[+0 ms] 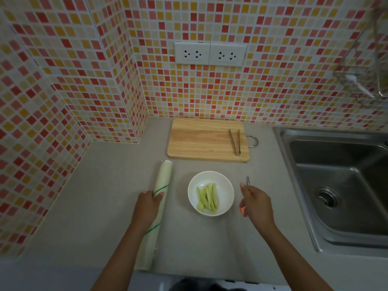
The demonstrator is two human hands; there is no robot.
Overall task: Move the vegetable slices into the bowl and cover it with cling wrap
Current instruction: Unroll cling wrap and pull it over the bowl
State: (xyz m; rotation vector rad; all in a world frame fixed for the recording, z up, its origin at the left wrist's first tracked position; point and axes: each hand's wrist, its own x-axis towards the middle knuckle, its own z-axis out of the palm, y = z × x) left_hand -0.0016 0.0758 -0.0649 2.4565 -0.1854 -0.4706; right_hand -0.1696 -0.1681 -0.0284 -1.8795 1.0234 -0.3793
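A white bowl (224, 181) sits on the grey counter with several pale green vegetable slices (207, 196) lying in it. No wrap over the bowl is visible. To its left a long roll of cling wrap (164, 177) lies lengthwise on the counter. My left hand (147, 208) grips the roll around its middle. My right hand (255, 203) hovers just right of the bowl, closed around a thin tool with a metal tip (247, 180) and an orange end. The tool does not touch the bowl.
A wooden cutting board (199, 139) lies behind the bowl against the tiled wall, with metal tongs (235, 141) on its right side. A steel sink (336, 185) fills the right. A tiled corner juts out on the left. Wall sockets (210, 53) sit above the board.
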